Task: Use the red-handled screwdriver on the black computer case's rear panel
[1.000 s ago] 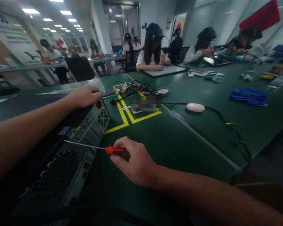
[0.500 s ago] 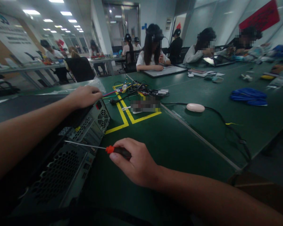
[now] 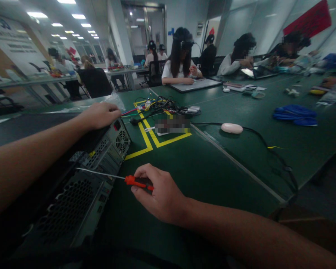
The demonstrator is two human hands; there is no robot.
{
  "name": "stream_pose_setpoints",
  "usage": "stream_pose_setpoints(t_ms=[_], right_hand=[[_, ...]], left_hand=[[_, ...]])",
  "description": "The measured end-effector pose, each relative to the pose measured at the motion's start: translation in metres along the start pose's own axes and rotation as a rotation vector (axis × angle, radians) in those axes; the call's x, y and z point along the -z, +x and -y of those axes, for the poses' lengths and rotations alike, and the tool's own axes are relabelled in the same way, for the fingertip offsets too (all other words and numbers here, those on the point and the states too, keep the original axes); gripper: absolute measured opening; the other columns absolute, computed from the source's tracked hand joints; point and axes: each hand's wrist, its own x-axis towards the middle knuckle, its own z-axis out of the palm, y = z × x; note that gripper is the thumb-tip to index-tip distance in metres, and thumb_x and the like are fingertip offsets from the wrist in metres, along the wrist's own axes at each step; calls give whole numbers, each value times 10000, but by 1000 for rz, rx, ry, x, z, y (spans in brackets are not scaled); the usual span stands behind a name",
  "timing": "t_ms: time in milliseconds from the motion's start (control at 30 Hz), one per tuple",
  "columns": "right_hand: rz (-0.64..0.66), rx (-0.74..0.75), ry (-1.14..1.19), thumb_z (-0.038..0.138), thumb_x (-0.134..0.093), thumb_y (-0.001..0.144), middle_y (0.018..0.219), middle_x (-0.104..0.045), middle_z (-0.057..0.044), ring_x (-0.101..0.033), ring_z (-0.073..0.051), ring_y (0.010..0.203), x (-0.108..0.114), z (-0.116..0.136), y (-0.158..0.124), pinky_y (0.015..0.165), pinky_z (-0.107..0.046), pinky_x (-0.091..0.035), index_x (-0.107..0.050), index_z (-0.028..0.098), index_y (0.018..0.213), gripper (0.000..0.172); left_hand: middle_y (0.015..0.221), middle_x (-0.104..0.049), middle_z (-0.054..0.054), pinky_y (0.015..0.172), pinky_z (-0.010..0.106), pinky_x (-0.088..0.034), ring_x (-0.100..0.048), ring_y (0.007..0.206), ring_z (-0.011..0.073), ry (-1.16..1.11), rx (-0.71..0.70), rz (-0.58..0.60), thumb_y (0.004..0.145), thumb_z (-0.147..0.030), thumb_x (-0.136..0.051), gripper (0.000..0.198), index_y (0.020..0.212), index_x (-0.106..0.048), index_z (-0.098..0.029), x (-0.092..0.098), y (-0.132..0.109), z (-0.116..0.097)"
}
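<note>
A dark computer case (image 3: 121, 158) lies at the left, its vented metal back panel turned towards the right. My left hand (image 3: 102, 114) rests on the case's top near the far corner, fingers bent and closed at its edge; their tips are partly hidden. In my right hand (image 3: 161, 192) is a screwdriver (image 3: 130, 180) with an orange and black handle, held between thumb and fingers. Its long thin shaft points left to the back panel. The tip meets the panel beside the honeycomb vent; whether it sits in a screw cannot be made out.
Yellow tape (image 3: 140, 152) marks the green table (image 3: 212, 179). Beyond the case lie tangled cables (image 3: 162, 104) and a blurred-out object (image 3: 172, 125). A black cord with a pale oval piece (image 3: 232, 128) runs right, near a blue bundle (image 3: 295, 114). Several people sit farther back.
The screwdriver handle has turned in my right fingers, so more of its orange side shows. My left hand and the case stay in place.
</note>
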Motion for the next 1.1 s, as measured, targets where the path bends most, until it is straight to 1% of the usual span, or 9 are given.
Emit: stream_pose_setpoints(t_ms=[200,333,533,667,933,1100], right_hand=[[-1,-6,-2,240,-677,950,979,-728,-33,-685,-185,845,0,0,1,800,-327,-545,-617,212,1069,137],[1,-21,4,241,-682,948,980,-732,-34,-681,-182,828,1,1,1,808,-334,-553,-623,212,1069,138],[-13,-7,4,243,-681,944,962,-726,-30,-669,-178,806,0,0,1,805,-334,-548,-625,212,1056,129],[-17,-3,4,246,-679,946,959,-723,-30,-668,-179,813,0,1,1,807,-333,-545,-622,209,1052,125],[-10,-17,5,247,-675,955,958,-719,-23,-664,-174,804,1,2,1,799,-321,-537,-618,215,1057,122],[4,-21,5,256,-674,964,965,-725,-24,-676,-178,828,1,2,1,803,-318,-541,-611,218,1065,125]], left_hand=[[1242,-729,217,1015,457,-502,-666,1171,371,-11,-4,-18,947,-433,-286,659,1241,-748,-67,-2,0,2],[1256,-725,215,1029,463,-496,-655,1197,374,-7,-1,-20,946,-440,-288,657,1239,-754,-82,-1,0,1],[1244,-736,188,1022,433,-503,-668,1169,345,-16,15,-10,947,-447,-300,650,1251,-760,-102,-2,2,4],[1273,-726,196,1020,416,-502,-663,1191,337,17,-2,-5,958,-457,-281,658,1248,-750,-99,-2,3,5],[1258,-722,211,999,426,-499,-658,1175,350,38,-14,0,961,-431,-266,647,1234,-730,-73,0,0,2],[1266,-727,187,1009,402,-505,-664,1185,328,44,15,9,966,-430,-270,653,1266,-741,-92,1,0,1]])
